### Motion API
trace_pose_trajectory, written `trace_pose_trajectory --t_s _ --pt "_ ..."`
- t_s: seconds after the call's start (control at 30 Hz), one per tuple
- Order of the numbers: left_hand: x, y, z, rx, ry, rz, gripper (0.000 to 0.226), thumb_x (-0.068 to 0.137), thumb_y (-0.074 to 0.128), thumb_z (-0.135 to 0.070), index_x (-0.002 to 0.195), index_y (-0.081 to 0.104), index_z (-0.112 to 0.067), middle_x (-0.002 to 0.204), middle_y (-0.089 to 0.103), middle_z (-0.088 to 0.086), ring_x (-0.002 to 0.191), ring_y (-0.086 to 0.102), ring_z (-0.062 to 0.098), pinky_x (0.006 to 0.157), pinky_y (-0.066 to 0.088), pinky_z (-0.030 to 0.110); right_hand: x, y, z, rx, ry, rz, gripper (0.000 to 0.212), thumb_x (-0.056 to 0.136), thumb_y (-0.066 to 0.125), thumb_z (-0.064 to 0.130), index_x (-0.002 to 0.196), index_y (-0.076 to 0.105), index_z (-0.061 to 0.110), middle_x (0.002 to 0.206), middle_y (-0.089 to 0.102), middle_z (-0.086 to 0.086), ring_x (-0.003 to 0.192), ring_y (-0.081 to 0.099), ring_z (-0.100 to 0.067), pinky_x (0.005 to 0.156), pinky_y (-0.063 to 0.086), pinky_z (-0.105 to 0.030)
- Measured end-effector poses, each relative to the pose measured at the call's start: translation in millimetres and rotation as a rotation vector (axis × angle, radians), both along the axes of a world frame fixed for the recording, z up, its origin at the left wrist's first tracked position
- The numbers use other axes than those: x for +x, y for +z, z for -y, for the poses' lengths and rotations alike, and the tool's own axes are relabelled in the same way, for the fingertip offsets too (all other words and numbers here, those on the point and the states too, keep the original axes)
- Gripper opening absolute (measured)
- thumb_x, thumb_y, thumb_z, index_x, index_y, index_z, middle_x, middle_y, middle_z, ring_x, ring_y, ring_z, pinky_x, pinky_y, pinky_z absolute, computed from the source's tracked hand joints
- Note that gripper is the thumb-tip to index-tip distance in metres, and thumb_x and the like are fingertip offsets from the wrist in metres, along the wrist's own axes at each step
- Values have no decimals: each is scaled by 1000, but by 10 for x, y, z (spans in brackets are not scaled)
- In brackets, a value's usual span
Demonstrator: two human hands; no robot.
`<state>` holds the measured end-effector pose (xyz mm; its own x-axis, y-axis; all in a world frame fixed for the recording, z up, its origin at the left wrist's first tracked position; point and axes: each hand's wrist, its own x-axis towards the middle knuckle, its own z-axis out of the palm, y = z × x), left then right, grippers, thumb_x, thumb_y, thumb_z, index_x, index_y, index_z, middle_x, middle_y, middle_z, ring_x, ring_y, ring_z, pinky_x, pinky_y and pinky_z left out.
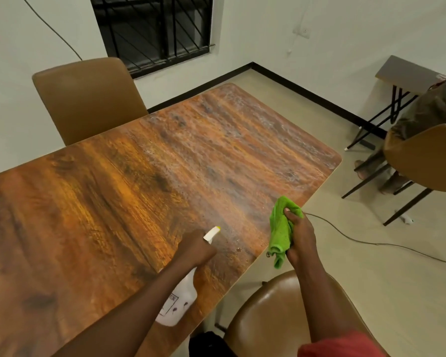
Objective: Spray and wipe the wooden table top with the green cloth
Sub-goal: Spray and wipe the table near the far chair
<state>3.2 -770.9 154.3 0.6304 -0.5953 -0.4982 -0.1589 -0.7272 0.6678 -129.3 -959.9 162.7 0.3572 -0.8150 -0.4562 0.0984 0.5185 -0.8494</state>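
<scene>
The wooden table top (129,191) fills the left and middle of the head view, and its far half is speckled with wet droplets. My left hand (197,247) grips a white spray bottle (176,302) above the table's near edge, its yellow-tipped nozzle (212,231) aimed at the far right. A faint mist hangs in front of the nozzle. My right hand (300,238) holds the bunched green cloth (281,230) just off the table's right edge, above the floor.
A brown chair (87,99) stands behind the table and another brown chair (281,313) sits below my right arm. At the far right a person sits on a third chair (428,161) beside a small side table (407,73). A cable (371,243) trails across the floor.
</scene>
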Motion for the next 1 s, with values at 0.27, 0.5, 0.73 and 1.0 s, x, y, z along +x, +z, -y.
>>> trace_pose_trajectory --t_s 0.27,0.5,0.73,1.0 --pt "375 55 -76 -7 249 14 30 82 67 -18 106 59 -2 90 62 16 68 60 31 60 52 39 313 -53 17 -65 111 -40 26 93 57 8 117 64 13 109 68 -11 95 65 -31 81 53 -46" --pt "643 135 -125 -47 373 58 40 68 63 -31 99 61 -6 90 65 20 68 64 41 63 55 46 383 -214 -116 -37 190 -126 25 92 60 11 115 66 19 100 70 -10 83 65 -30 67 51 -40" --pt "961 281 -9 -70 491 94 7 81 62 -11 80 56 -9 83 64 25 56 56 33 60 52 43 407 -315 -90 -87 246 -156 25 91 60 8 111 67 22 98 70 -8 79 64 -28 61 50 -35" --pt "1021 265 13 -85 434 52 25 80 64 -13 105 64 -6 90 66 24 49 54 29 54 48 36 171 -629 -11 -673 445 -459 36 88 60 6 113 69 31 119 64 13 108 57 -7 89 45 -24"
